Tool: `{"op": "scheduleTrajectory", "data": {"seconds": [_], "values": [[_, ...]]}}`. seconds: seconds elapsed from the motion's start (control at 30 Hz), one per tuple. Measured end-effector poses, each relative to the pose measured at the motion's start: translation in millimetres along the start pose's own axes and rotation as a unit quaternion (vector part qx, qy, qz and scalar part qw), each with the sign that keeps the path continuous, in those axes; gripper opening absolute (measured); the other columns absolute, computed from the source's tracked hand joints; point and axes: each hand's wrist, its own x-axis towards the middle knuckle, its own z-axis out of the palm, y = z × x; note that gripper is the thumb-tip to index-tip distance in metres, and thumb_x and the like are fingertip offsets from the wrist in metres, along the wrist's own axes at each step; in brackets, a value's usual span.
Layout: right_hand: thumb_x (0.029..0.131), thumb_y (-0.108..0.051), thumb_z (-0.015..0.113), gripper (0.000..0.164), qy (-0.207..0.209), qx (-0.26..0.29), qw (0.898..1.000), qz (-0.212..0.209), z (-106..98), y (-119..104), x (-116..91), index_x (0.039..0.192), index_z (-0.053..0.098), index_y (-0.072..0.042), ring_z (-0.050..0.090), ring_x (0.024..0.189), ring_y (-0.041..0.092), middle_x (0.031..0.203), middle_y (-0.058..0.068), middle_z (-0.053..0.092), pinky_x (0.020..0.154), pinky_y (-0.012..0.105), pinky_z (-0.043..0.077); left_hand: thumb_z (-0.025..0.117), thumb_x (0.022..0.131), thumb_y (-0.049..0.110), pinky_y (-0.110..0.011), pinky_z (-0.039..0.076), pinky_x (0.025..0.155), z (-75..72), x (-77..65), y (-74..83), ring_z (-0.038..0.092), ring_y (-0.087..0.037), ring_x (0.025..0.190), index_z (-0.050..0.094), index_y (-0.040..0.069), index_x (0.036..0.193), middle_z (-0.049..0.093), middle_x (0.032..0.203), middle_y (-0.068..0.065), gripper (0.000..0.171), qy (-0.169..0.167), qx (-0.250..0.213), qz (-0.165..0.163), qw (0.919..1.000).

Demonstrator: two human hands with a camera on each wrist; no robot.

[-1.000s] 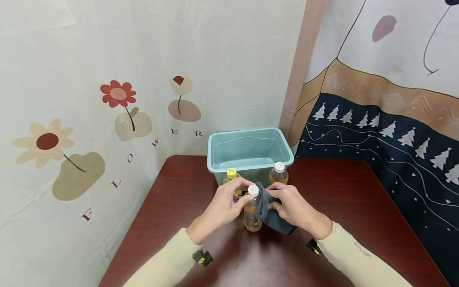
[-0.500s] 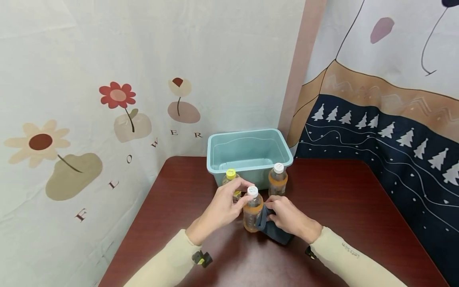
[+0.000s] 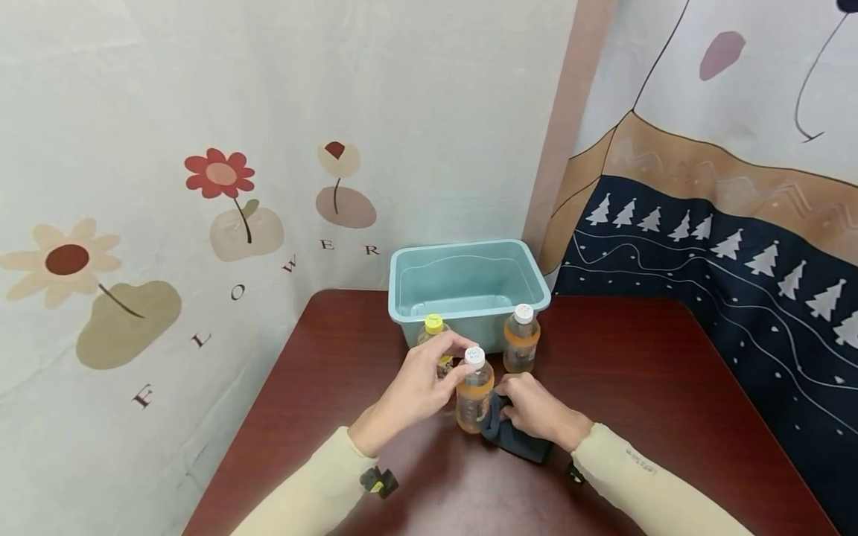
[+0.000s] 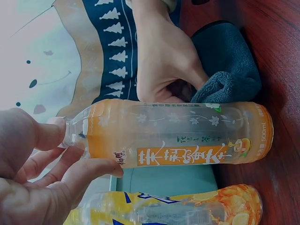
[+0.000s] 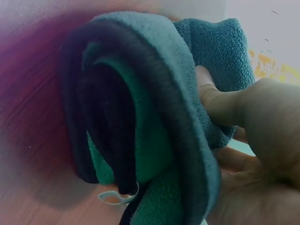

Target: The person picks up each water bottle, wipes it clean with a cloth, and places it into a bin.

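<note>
An upright plastic bottle (image 3: 473,406) with a white cap and an orange label stands on the table. My left hand (image 3: 418,383) holds it at the neck, thumb and fingers around the part just below the cap. In the left wrist view the bottle (image 4: 187,133) shows white flowers on its label. My right hand (image 3: 539,406) pinches a folded dark grey-blue cloth (image 3: 519,441) against the bottle's lower right side. The right wrist view is mostly filled by the bunched cloth (image 5: 187,140), with the thumb pressed on it.
A light blue plastic bin (image 3: 469,313) stands at the table's back edge. Before it are a second white-capped bottle (image 3: 521,344) on the right and a yellow-capped bottle (image 3: 433,324), partly behind my left hand. The dark red table (image 3: 617,350) extends to both sides.
My right hand has slid the cloth down along the bottle, from near the cap to its lower part. The left hand has stayed at the neck, and the rear white-capped bottle shows more fully.
</note>
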Motion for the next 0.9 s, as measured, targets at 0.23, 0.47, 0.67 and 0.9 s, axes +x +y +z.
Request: {"op": "scheduleTrajectory", "data": {"seconds": [0.23, 0.47, 0.67, 0.9], "values": [[0.091, 0.017, 0.081, 0.028, 0.028, 0.029, 0.999, 0.02, -14.0, -8.8, -3.1, 0.103, 0.087, -0.007, 0.072, 0.094, 0.008, 0.104, 0.005, 0.081, 0.074, 0.023, 0.057, 0.084, 0.109, 0.015, -0.053, 0.067, 0.104, -0.4, 0.4, 0.3, 0.078, -0.02, 0.123, 0.076, 0.016, 0.132, 0.081, 0.124, -0.001, 0.025, -0.001, -0.007, 0.001, 1.0], [0.093, 0.012, 0.087, 0.032, 0.069, 0.046, 0.996, 0.033, -42.7, -26.9, -4.6, 0.119, 0.09, -0.007, 0.082, 0.102, 0.016, 0.109, 0.003, 0.084, 0.083, 0.028, 0.069, 0.085, 0.108, 0.013, -0.055, 0.068, 0.103, -1.1, 0.4, -0.6, 0.079, -0.022, 0.12, 0.076, 0.013, 0.132, 0.082, 0.124, -0.003, 0.026, 0.008, -0.014, 0.009, 0.9998], [0.095, 0.006, 0.091, 0.028, 0.092, 0.047, 0.994, 0.045, -66.5, -41.3, -3.3, 0.121, 0.09, -0.005, 0.08, 0.101, 0.014, 0.113, 0.004, 0.085, 0.088, 0.033, 0.072, 0.087, 0.107, 0.012, -0.054, 0.068, 0.103, -1.0, 1.4, -2.2, 0.08, -0.023, 0.12, 0.077, 0.012, 0.132, 0.083, 0.124, -0.004, 0.027, 0.009, -0.018, 0.011, 0.9997], [0.094, 0.0, 0.096, 0.03, 0.127, 0.052, 0.99, 0.024, -81.1, -55.2, -0.3, 0.124, 0.09, -0.004, 0.081, 0.105, 0.018, 0.117, 0.005, 0.085, 0.09, 0.035, 0.073, 0.086, 0.107, 0.012, -0.055, 0.068, 0.105, -0.3, 1.4, -1.2, 0.079, -0.024, 0.123, 0.077, 0.013, 0.131, 0.084, 0.128, -0.005, 0.026, 0.006, -0.018, 0.001, 0.9998]]}}
